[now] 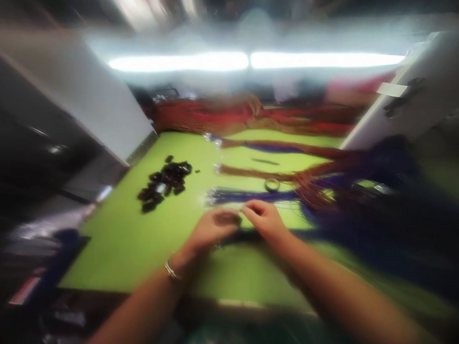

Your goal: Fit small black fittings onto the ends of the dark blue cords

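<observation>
Both my hands meet over the green table [123, 248], just in front of a blue wire bundle [259, 196]. My left hand [215, 227], with a bracelet at the wrist, is curled around a dark item that blur keeps me from making out. Close beside it on the right, my right hand [263, 219] has its thumb and fingertips pinched together; what they hold, if anything, is too small to tell. Dark wires [280, 235] run beneath and behind the hands toward the right. A heap of small black parts [166, 184] lies on the left half of the table.
Brown wire bundles [252, 171] with clear connector ends lie farther back, near a tape roll [272, 184] and a thin dark tool [265, 162]. A large blue wire mass [383, 224] covers the right side. Another person's hand [254, 106] touches red wires [201, 112] behind.
</observation>
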Demonstrator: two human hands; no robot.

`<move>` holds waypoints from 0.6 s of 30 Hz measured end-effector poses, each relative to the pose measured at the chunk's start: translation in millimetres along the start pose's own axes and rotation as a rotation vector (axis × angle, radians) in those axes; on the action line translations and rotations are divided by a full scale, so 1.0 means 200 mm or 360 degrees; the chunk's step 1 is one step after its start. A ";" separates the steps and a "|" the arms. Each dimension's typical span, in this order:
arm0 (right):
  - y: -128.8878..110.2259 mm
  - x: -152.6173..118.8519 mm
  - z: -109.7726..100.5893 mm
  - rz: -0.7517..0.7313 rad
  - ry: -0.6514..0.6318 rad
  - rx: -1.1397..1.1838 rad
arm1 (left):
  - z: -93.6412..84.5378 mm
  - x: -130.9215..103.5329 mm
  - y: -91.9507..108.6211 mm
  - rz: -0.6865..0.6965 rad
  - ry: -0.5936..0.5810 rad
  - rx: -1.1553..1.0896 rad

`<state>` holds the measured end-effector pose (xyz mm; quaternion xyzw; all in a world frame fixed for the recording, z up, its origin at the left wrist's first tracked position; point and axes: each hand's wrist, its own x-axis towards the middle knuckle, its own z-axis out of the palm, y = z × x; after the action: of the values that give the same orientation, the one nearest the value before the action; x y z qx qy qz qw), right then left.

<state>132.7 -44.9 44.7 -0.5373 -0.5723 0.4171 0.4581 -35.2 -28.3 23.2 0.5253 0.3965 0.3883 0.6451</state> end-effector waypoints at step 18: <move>-0.02 -0.03 0.00 0.0022 -0.0156 -0.0061 | 0.02 -0.02 0.06 -0.0200 0.0188 -0.0485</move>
<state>131.5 -50.2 48.4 -0.5288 -0.5982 0.4350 0.4164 -34.4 -30.7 35.7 0.3719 0.4024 0.4330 0.7158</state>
